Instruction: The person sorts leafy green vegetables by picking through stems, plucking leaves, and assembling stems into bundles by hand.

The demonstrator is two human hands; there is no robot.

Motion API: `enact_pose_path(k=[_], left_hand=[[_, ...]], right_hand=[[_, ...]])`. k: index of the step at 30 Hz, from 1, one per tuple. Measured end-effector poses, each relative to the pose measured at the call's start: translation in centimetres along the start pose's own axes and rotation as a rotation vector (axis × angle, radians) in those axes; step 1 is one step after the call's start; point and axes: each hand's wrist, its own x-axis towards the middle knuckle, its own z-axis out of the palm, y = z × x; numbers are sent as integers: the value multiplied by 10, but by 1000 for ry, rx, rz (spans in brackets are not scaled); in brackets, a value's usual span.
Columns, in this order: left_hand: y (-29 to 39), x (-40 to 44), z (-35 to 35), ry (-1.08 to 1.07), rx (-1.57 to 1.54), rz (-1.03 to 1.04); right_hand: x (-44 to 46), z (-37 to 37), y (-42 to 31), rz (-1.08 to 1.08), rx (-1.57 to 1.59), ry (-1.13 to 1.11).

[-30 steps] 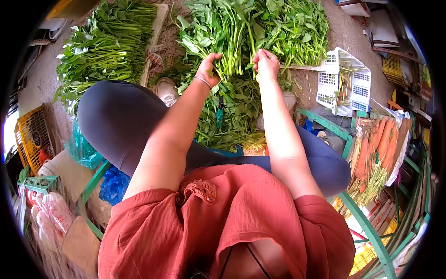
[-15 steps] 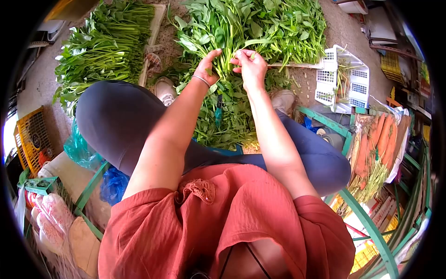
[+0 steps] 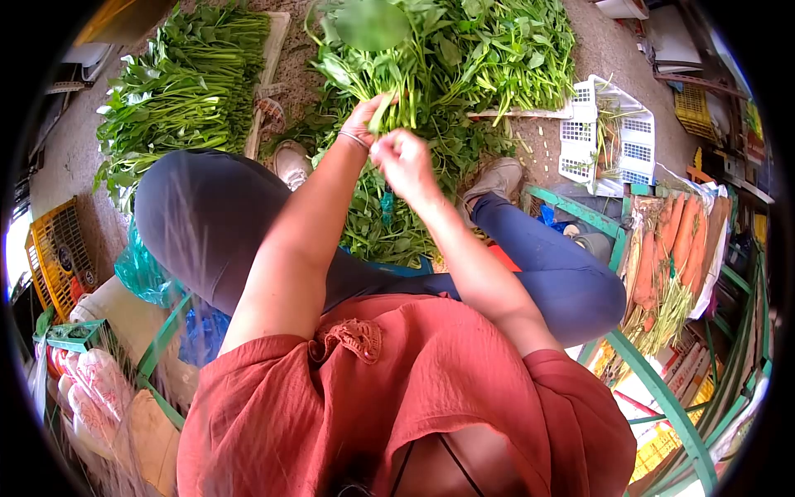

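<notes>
A white plastic grid-sided basket [image 3: 577, 151] is holding loose green stalks [image 3: 609, 137] near long orange carrots [image 3: 683, 240]. The left hand [image 3: 362, 121] is gripping a leafy green long-stemmed bunch [image 3: 397, 91] over a heap of green leaves [image 3: 373, 224]. The curled right hand [image 3: 407, 167] is partly covering the heap; whether it is holding anything, I cannot tell.
</notes>
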Motion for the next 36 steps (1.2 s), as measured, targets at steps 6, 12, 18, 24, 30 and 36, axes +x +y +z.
enact_pose_path(k=[6,12,18,24,30,36], left_hand=[[2,-26,29,57,45,60],[4,-29,29,135,89,66],[8,-30,19,136,138,55],[3,-29,7,57,205,7],[9,-40,10,-4,195,27],[9,-44,11,-54,175,33]], right_hand=[[-5,-51,17,181,-833,324],[84,-64,24,-20,-786,420],[120,-55,39,95,-565,260],[75,-27,15,-143,-339,494],[59,-23,10,-259,-420,175],[84,-72,50,110,-64,660]])
